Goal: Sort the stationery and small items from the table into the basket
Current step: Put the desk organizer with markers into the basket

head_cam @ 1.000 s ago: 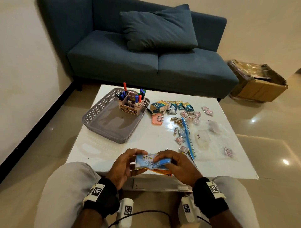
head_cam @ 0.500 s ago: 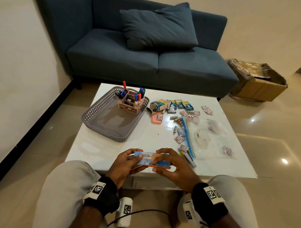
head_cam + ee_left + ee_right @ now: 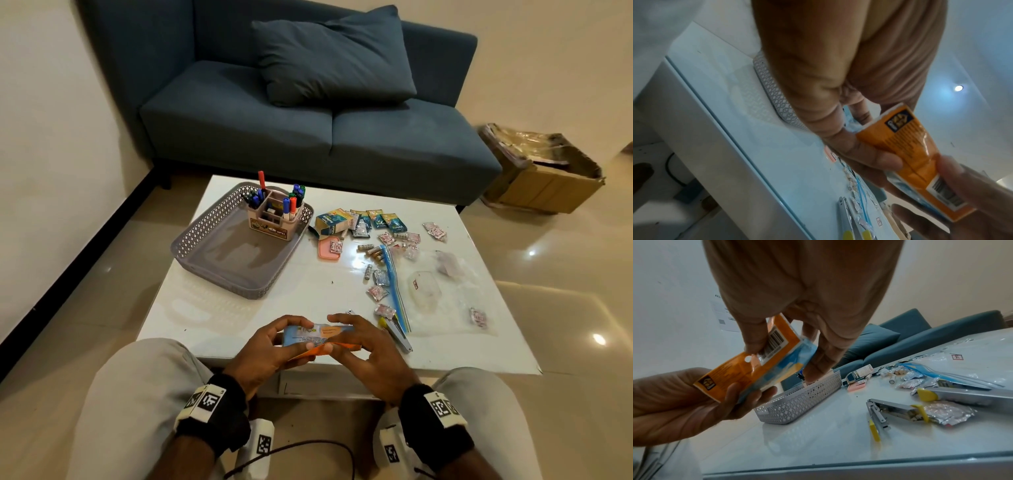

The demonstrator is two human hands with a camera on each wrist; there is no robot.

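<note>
Hands, left hand (image 3: 270,349) and right hand (image 3: 371,353), both pinch an orange-and-blue packet (image 3: 318,337) above the table's (image 3: 308,291) near edge; a level carry should land it flat in the grey basket (image 3: 219,270).

The pen holder (image 3: 276,219) in the basket (image 3: 191,240) bears a label ending "OPEN". A barcode shows on the orange box (image 3: 756,363); its logo and other print are unreadable.

Blue sofa (image 3: 318,137) against cream walls, glossy tiled floor (image 3: 565,274), perhaps a cardboard box (image 3: 544,178).
</note>
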